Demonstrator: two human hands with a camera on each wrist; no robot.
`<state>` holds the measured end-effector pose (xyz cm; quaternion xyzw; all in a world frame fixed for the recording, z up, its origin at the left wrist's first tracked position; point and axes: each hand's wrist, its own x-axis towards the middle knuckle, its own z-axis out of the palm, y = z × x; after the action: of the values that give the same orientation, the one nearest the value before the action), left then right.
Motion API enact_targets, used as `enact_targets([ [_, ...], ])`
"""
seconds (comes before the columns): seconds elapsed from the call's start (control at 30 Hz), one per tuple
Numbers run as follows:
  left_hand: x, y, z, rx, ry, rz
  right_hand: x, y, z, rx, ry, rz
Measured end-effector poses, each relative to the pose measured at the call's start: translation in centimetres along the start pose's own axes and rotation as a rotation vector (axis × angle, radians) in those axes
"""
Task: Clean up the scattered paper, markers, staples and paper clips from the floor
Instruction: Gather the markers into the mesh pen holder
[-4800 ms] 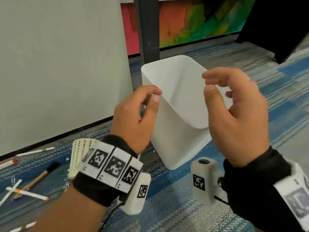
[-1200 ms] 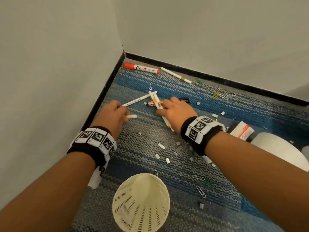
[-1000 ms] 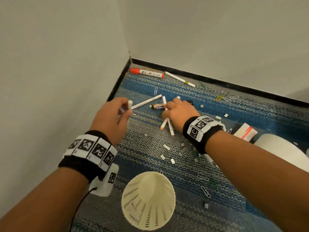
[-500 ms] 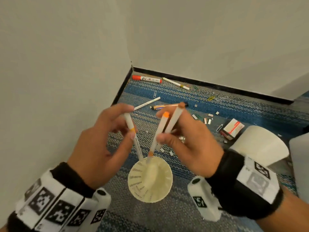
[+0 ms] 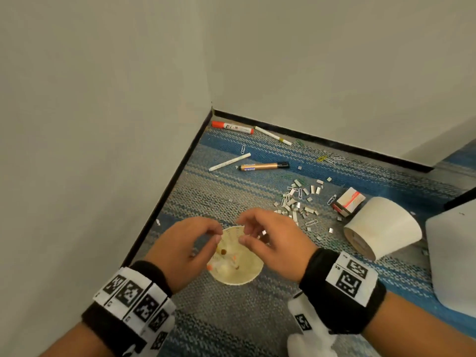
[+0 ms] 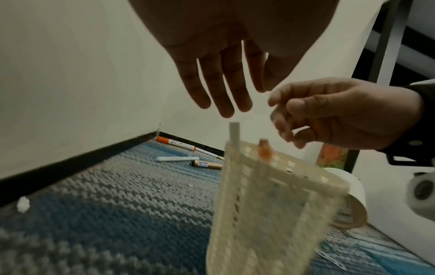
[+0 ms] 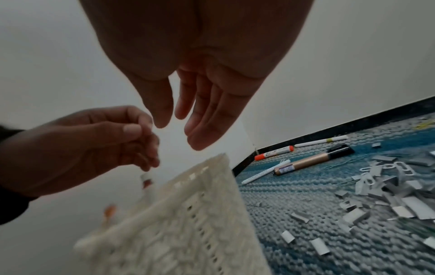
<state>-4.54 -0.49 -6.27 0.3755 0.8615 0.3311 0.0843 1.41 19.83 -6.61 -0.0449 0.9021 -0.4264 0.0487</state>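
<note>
Whereas half a second ago each hand held markers above the perforated cup, both grips are now released: left hand and right hand hover empty over its rim, fingers loosely curled. Markers in the cup stand partly hidden by the hands and blurred. On the floor lie a gold marker, staples and paper clips.

You face a corner where two plain off-white walls meet a black baseboard, above blue-and-grey striped woven carpet, evenly lit.
</note>
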Motion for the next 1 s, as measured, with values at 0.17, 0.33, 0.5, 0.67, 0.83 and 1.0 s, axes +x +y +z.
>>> enact_targets([
  [0.17, 3.2, -1.9, -1.9, 0.112, 0.002, -0.123, 1.6, 3.3, -1.8, -0.024, 0.091, 0.123],
  [0.33, 7.4, -4.4, -3.5, 0.253, -0.096, -0.294, 5.1, 6.4, -3.5, -0.177, 0.055, 0.265],
  [0.5, 11.3, -7.4, -2.4, 0.305, -0.082, -0.459, 9.5, 8.3, -4.9, -0.302, 0.051, 0.274],
  [0.67, 14.2, -9.6, 1.0, 0.321, -0.047, -0.518, 14.8, 10.6, -4.6, -0.394, -0.007, 0.254],
  [0.83, 17.8, -10.9, 3.8, 0.336, -0.084, -0.468, 17.7, 12.9, -3.2, -0.581, -0.181, 0.217],
  [1.0, 21.0, -11.6, 5.7, 0.333, -0.100, -0.383, 18.1, 14.2, -3.5, -0.505, -0.110, 0.234],
])
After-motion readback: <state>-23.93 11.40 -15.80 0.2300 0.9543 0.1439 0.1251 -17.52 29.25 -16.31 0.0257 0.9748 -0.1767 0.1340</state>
